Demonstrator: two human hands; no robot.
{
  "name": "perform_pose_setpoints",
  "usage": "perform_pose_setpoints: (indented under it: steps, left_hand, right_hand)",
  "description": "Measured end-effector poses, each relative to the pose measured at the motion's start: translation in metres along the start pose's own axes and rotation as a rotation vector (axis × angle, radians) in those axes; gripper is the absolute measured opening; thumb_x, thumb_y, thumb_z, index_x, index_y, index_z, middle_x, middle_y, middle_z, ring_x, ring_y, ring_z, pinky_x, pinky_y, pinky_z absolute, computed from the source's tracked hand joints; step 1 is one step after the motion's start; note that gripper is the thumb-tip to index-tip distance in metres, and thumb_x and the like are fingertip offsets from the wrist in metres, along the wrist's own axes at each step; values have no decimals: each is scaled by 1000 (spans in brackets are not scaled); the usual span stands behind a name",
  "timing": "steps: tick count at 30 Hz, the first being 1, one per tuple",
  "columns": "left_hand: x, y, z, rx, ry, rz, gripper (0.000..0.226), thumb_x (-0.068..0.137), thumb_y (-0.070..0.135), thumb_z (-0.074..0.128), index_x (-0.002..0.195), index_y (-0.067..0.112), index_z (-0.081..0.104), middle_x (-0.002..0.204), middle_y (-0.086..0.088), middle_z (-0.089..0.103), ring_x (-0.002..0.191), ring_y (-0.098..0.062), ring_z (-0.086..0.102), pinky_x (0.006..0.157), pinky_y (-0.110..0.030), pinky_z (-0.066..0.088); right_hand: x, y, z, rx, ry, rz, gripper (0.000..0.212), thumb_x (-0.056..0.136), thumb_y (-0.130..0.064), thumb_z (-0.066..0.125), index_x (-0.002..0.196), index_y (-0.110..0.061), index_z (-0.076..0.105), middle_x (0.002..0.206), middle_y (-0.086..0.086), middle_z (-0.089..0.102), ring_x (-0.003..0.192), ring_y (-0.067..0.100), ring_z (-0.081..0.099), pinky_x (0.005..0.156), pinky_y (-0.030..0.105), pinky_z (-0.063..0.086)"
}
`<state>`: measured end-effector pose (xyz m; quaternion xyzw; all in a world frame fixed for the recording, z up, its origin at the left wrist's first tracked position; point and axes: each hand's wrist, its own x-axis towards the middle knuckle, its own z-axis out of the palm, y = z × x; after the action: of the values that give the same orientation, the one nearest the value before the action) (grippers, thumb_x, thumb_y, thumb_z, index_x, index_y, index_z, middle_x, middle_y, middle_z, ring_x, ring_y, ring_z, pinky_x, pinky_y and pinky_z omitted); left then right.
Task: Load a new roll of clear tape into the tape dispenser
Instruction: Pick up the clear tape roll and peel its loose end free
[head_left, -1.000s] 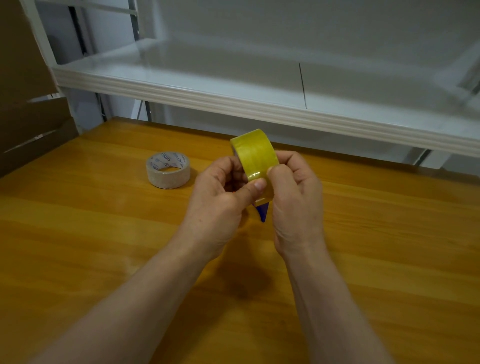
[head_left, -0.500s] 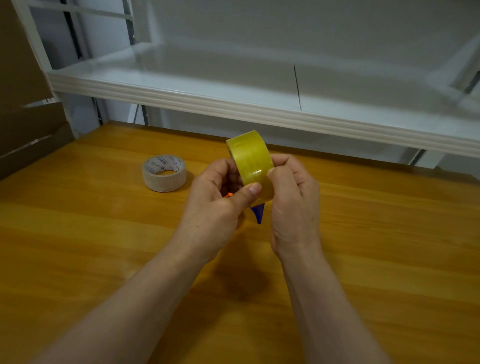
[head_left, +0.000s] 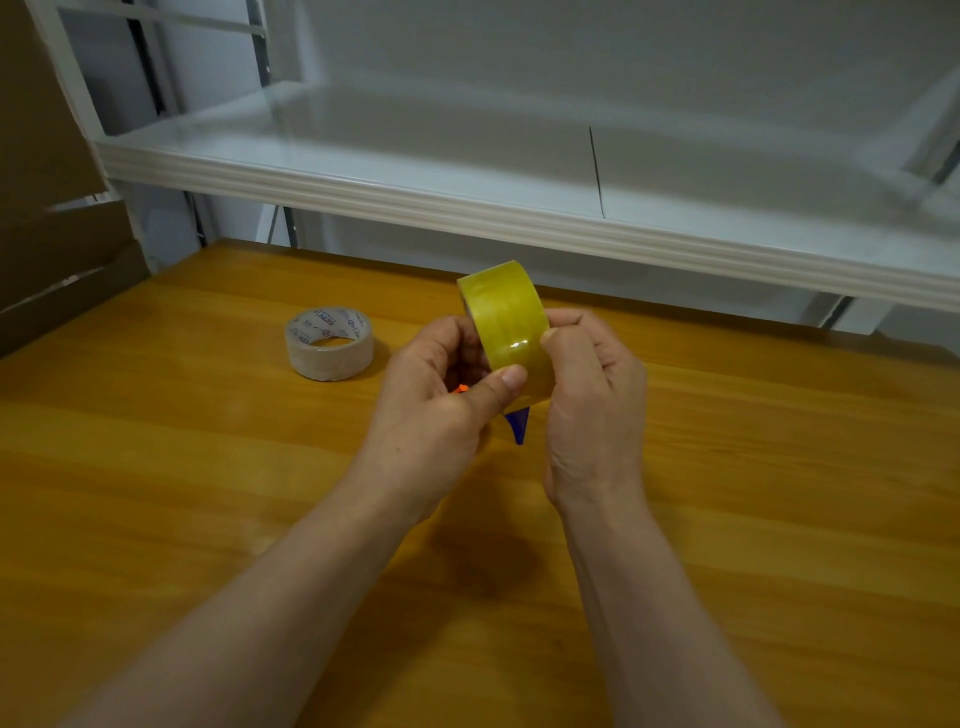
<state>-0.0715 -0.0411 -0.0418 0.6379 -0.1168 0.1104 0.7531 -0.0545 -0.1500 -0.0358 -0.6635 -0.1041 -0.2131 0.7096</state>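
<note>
Head view: holds a yellow-tinted tape roll (head_left: 506, 317) on edge above the wooden desk (head_left: 779, 519), between both hands. Grips it from the left with the left hand (head_left: 436, 410), fingers (head_left: 452, 335) curled at the roll's side face, thumb pressed across the glossy outer band. Clasps the right edge with the right hand (head_left: 592, 415), fingers curled round it, thumb tip on the band. Hides most of the tape dispenser (head_left: 518, 428) behind roll and palms: only a blue tip below the roll and an orange speck (head_left: 461, 388) inside the left hand's curl. Cannot tell whether the roll already sits on the dispenser's hub. To the left, flat on the desk and apart from the hands, a second pale roll (head_left: 329, 344) with a printed core. Behind the desk, a white shelf (head_left: 467, 208); at far left, brown cardboard (head_left: 52, 249). Against half a second ago: same grip, same height, thumbs in the same places, pale roll unmoved.
</note>
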Motion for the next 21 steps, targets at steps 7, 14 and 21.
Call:
perform_pose_setpoints:
  steps: [7,14,21]
  left_hand:
    - [3,-1,-1,-6,5,8,34,81,15,69,114,12,67,108,-16,73,101,-26,71,85,-33,58]
    - [4,-3,-3,-13,38,-4,32,80,15,68,111,11,67,110,-29,67,106,-50,62,89,-62,53]
    - [8,-3,-6,-26,90,40,25,78,17,70,103,23,69,109,-26,68,100,-37,68,88,-47,55]
  right_hand:
    - [1,1,-4,18,25,-6,29,89,-18,45,78,-15,71,73,7,67,69,14,59,59,34,48]
    - [0,2,4,27,9,8,28,90,-24,52,84,-3,69,81,26,62,72,38,57,58,52,48]
    - [17,-9,5,-98,-125,-28,26,86,-20,47,83,-3,67,77,26,62,69,44,54,54,56,44]
